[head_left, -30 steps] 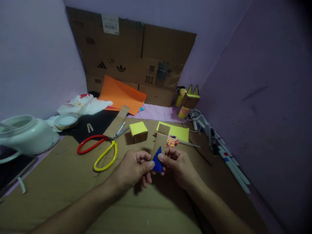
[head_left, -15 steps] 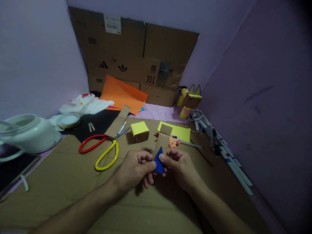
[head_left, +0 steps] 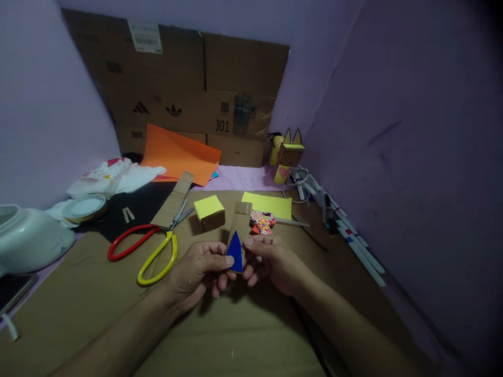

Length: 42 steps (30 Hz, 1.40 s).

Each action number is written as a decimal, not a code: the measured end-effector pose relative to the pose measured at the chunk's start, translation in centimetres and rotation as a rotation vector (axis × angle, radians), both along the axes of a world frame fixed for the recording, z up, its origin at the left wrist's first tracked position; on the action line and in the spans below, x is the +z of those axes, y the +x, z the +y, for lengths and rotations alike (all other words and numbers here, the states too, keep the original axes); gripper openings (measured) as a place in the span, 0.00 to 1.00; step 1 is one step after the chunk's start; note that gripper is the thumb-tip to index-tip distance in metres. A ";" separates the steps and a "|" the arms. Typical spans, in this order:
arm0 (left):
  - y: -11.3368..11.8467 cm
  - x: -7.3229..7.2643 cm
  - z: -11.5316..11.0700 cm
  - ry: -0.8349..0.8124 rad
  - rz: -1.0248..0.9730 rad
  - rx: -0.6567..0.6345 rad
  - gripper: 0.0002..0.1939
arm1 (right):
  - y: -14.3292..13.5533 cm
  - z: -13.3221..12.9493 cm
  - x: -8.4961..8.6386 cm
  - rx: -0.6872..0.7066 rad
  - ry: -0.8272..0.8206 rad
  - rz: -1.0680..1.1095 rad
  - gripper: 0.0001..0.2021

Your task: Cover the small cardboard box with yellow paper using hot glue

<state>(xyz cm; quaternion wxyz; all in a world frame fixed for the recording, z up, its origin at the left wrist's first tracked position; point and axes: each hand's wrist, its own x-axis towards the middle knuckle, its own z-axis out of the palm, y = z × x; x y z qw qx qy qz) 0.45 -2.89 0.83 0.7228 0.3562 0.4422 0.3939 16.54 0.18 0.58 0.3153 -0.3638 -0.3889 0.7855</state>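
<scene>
A small blue triangle (head_left: 235, 255), point up, is pinched near its lower left by the thumb and fingers of my left hand (head_left: 198, 269). My right hand (head_left: 275, 259) is at the triangle's right edge, its fingers curled and closed. Its thumb is off the blue face, and I cannot see what lies between its fingertips. Just behind the triangle is a brown cardboard strip (head_left: 240, 215), partly covered by it. Beyond my left hand lie large scissors (head_left: 157, 256) with one red and one yellow handle, blades apart. A cardboard block (head_left: 209, 212) with a yellow top stands near the blades.
Yellow paper (head_left: 271, 204) and a flower-patterned piece (head_left: 262, 221) lie beyond my right hand. A cardboard animal figure (head_left: 291, 154) stands at the back right. Orange paper (head_left: 181, 154) leans on the cardboard panel (head_left: 173, 78). A white pot (head_left: 35, 241) stands at the left.
The view has swung right, so everything sits further left. The triangle has turned more upright, and my right thumb has come off its blue face. My left hand keeps its pinch.
</scene>
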 end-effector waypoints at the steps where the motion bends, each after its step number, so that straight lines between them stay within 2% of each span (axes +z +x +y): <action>1: 0.0 0.0 0.0 0.005 -0.008 -0.004 0.09 | 0.1 0.0 0.0 0.006 0.001 0.003 0.16; 11: 0.5 0.2 -0.1 -0.019 0.060 -0.013 0.09 | -0.2 -0.4 0.1 -0.031 0.046 -0.040 0.16; 24: 0.7 0.3 -0.3 -0.022 0.040 0.031 0.09 | -0.4 -0.4 0.1 -0.066 0.061 -0.110 0.17; 42: 0.6 0.3 -0.4 -0.041 0.056 0.025 0.09 | -0.3 -0.5 0.3 -0.060 0.054 -0.129 0.13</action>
